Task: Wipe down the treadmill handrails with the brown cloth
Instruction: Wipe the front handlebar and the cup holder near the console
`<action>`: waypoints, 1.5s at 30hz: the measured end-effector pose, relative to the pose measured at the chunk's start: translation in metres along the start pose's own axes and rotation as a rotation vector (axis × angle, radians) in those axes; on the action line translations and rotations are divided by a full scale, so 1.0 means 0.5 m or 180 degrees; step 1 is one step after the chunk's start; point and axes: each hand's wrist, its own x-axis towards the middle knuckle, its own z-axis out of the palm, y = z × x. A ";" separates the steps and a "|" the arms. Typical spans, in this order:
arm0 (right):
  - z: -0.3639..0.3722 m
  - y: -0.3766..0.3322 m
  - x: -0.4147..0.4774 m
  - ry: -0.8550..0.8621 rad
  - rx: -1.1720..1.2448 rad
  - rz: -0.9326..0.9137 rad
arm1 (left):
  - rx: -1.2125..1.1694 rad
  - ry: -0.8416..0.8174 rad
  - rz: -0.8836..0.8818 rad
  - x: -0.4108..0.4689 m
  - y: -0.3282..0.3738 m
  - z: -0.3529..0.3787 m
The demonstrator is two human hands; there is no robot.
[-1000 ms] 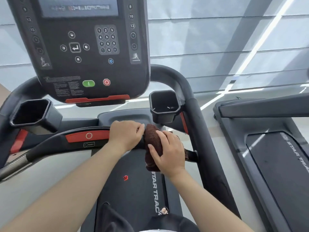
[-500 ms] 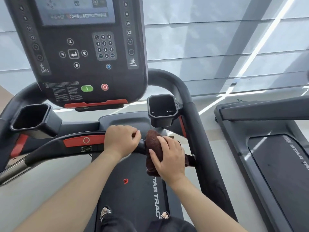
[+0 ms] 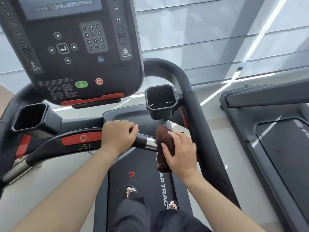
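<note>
The black front handrail (image 3: 50, 146) curves across the treadmill below the console, with a red strip and a silver band near its right end. My left hand (image 3: 117, 137) is closed around this bar just left of the silver band. My right hand (image 3: 179, 154) presses the brown cloth (image 3: 164, 137) around the bar's right end, where it nears the thick right side rail (image 3: 199, 124). The cloth hangs down below my fingers.
The console (image 3: 71, 47) with keypad, green and red buttons looms overhead. Two black cup holders (image 3: 161, 101) flank it. My feet in sandals stand on the belt (image 3: 143, 166). A second treadmill (image 3: 275, 131) stands to the right across a narrow floor gap.
My right hand and the cloth have slid right along the bar, uncovering the silver band. The left hand keeps its grip. The camera has tilted down, showing my feet.
</note>
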 end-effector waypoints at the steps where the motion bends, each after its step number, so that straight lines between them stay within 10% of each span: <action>1: 0.000 -0.001 0.002 0.0013 0.0041 0.0015 | 0.0013 -0.0037 0.0020 0.000 -0.001 0.000; 11: -0.015 -0.057 0.063 -0.0170 0.0540 0.0237 | -0.0582 -0.0439 -0.0178 0.032 -0.021 -0.009; 21: 0.054 -0.111 0.273 0.0019 0.0152 -0.0029 | -0.0967 0.0478 0.0066 0.204 -0.133 -0.025; 32: 0.132 -0.057 0.254 -0.0092 -0.1005 -0.0379 | -0.0297 -0.0341 0.0559 0.198 -0.192 0.081; 45: 0.099 -0.099 0.301 -0.0088 -0.0015 0.0121 | -0.0591 -0.0092 0.0499 0.220 -0.187 0.049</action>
